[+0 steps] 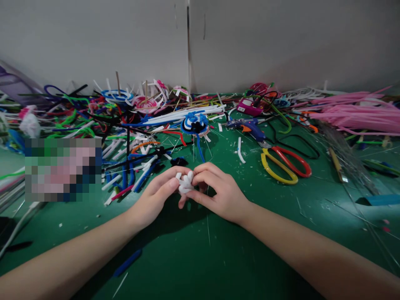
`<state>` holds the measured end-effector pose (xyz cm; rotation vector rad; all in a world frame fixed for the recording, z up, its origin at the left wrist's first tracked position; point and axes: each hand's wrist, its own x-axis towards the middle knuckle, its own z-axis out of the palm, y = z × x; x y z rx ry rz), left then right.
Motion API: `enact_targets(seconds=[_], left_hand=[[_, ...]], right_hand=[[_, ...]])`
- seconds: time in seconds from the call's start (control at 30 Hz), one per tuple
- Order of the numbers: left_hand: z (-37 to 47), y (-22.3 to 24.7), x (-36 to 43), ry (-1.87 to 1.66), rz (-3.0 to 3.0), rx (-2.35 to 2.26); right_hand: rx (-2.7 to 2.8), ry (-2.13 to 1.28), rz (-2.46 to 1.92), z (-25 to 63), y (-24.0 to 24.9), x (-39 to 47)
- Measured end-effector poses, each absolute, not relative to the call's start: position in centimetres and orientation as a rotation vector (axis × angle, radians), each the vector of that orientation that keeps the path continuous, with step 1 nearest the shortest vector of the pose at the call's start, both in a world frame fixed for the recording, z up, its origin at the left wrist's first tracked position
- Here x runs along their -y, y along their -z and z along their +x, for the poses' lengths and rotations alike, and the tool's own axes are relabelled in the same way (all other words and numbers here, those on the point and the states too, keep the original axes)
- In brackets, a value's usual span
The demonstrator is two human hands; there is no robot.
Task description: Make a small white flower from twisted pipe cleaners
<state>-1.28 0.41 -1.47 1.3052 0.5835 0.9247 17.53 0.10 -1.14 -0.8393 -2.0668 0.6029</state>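
Between my two hands, above the green table, is a small piece of bent white pipe cleaner [186,182] with several rounded loops. My left hand [159,191] pinches it from the left, thumb on its near side. From the right, my right hand [220,189] grips the same piece with thumb and fingers; some fingertips are hidden behind it. Just beyond my hands stands a blue, white and black pipe-cleaner piece [195,123] with a blue strand hanging toward me.
Scissors with yellow and red handles [286,164] lie right of my hands, near a blue glue gun [250,128]. Cut pipe cleaners [125,171] litter the left side. Pink pipe cleaners [356,114] are heaped at far right. A grey wall [93,41] stands behind the table [200,266].
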Motion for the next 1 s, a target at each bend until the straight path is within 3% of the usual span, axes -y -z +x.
enact_targets(seconds=[0.4,1.0], left_hand=[[-0.5,0.6,0.3,-0.728,1.515,-0.840],[-0.3,0.1,0.4,-0.714,1.609,-0.930]], right_hand=[[2.150,-0.684,-0.907,17.6,1.2,-0.2],[2.161,-0.638,-0.926,17.5,1.3,-0.2]])
